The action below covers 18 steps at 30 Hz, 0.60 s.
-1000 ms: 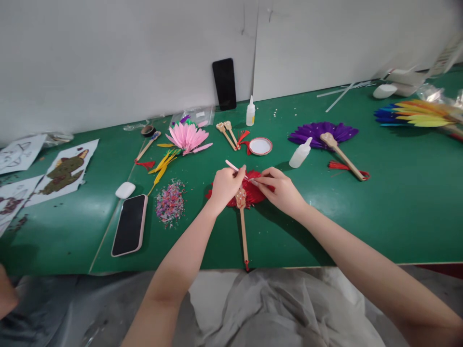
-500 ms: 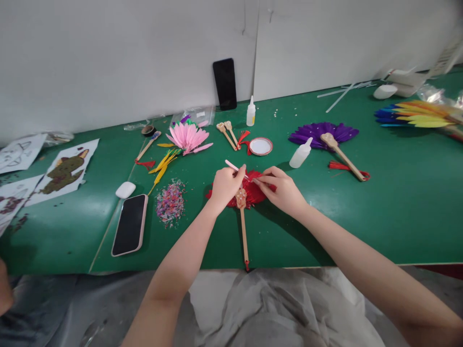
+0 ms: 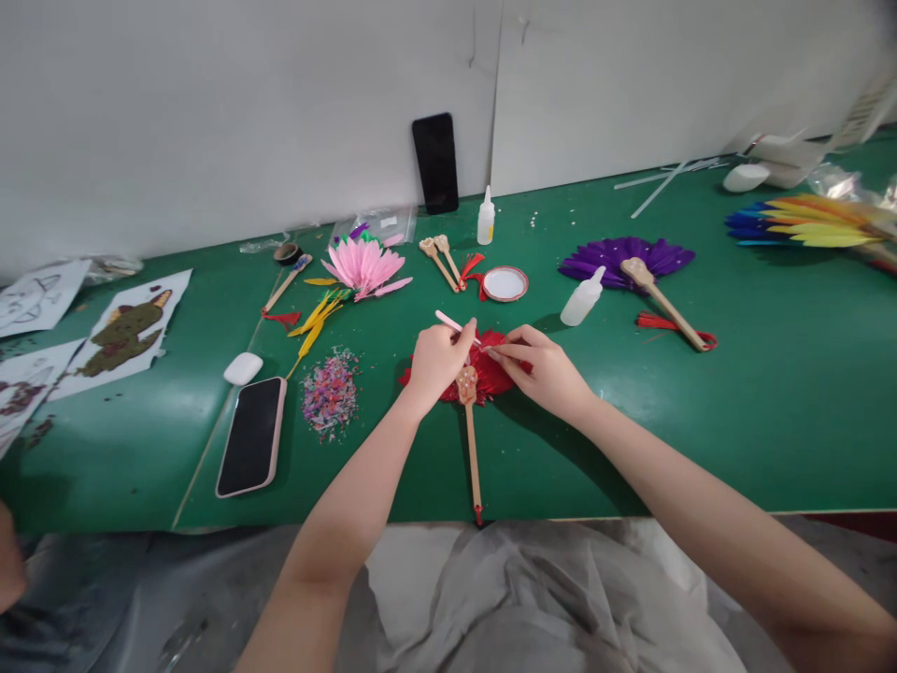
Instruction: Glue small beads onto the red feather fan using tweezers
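A red feather fan (image 3: 494,379) with a wooden handle (image 3: 472,458) lies in front of me, its handle pointing towards my body. Over the fan's left side, my left hand (image 3: 438,363) is closed around a pale pink pen-like stick (image 3: 448,322), tip down at the feathers. From the right, my right hand (image 3: 543,367) reaches over the feathers with thumb and forefinger pinched close to the stick's tip. Whatever it pinches is too small to make out. Small pale dots sit on the wooden head of the handle, and my hands hide part of the feathers.
Left of the fan lie a pile of colourful bits (image 3: 330,394) and a phone (image 3: 250,436). Beyond it are a round white dish (image 3: 505,284), a glue bottle (image 3: 582,297) and another small bottle (image 3: 486,217). A purple fan (image 3: 627,262) lies right, a pink one (image 3: 364,268) left.
My right hand's fingers have shifted very slightly at the fan. My left hand and the stick stay in place.
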Motion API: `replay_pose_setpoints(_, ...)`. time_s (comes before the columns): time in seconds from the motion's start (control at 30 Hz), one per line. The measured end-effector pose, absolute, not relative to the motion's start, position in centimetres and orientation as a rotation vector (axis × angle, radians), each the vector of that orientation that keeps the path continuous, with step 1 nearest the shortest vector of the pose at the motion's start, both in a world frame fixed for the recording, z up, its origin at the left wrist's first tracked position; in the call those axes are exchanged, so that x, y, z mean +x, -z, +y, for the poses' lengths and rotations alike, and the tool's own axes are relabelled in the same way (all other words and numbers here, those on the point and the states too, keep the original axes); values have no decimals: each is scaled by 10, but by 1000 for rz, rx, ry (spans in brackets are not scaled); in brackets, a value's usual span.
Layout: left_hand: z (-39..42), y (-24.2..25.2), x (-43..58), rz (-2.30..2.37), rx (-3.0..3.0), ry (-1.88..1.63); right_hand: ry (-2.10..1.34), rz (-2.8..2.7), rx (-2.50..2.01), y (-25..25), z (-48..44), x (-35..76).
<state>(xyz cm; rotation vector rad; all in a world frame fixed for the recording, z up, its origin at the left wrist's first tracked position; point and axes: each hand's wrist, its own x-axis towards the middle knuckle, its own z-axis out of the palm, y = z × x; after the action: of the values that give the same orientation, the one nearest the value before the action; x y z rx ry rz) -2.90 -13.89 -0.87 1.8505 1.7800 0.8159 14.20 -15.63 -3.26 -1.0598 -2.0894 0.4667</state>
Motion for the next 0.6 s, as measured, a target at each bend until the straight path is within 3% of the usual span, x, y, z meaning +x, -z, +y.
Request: replay_pose_setpoints(0.6, -141, 0, -29, 1722, 1781, -951, -494, -2022, -1075, 30, -157, 142)
